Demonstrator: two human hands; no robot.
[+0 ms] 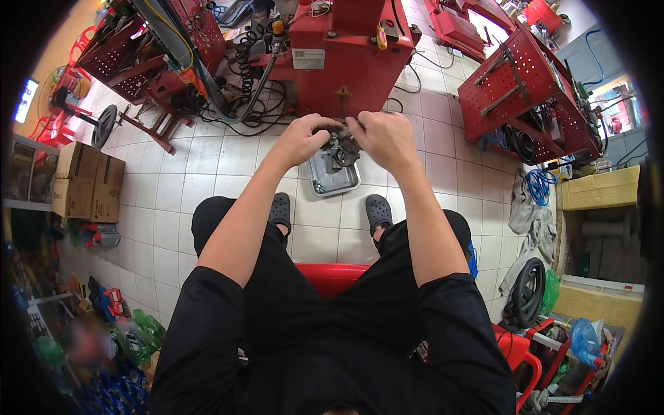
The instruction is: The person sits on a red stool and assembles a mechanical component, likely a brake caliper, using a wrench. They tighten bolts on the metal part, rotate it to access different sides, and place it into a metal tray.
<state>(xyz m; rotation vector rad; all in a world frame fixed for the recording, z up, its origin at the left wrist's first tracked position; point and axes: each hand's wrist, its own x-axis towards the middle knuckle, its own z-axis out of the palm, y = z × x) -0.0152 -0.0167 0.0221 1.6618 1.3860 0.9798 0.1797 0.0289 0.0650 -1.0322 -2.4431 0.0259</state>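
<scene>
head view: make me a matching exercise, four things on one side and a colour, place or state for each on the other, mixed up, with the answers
Column one
1. metal tray
2. cardboard boxes
3. clogs
4. left hand

Column two
A. brown, near the picture's left edge
B. bare, fingertips close to the right hand
C. dark grey, a pair
D. silvery, just below the two hands

Right pairs: 1-D, 2-A, 3-C, 4-B

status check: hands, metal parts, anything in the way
Left hand and right hand close together, grip unclear. Metal parts at grey tray. Right hand partly blocking view of parts.
</scene>
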